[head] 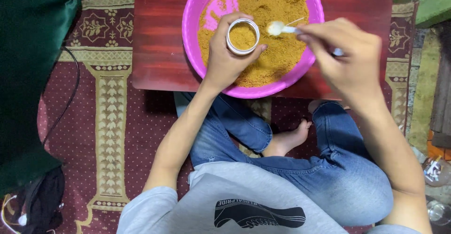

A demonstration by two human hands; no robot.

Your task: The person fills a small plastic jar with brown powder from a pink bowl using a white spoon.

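Head view, seated person, cross-legged at a low red wooden table (159,36) on a patterned maroon carpet (108,121). Landmark: pink plastic basin (197,8), round, on the table, its near rim close to the table's near edge; bare tabletop lies left of the basin, a narrower strip right of it. Contents: golden-brown crumbly powder (277,3), heaped toward the basin's right and far sides, pink floor bared at its far left. Small round jar (243,36), over the basin's near-left part, mouth facing up at the camera, axis upright, filled with the same powder nearly to the rim. Left hand (225,58): fingers and thumb curled round the jar's wall, closed upon it. White spoon (282,28), over the basin's centre-right just beside the jar, long axis running left to right, bowl pointing at the jar, handle hidden in the fingers. Right hand (347,55): over the basin's right rim, fingertips pinched together on the spoon handle. Dark green cloth (28,74) well left of the basin.
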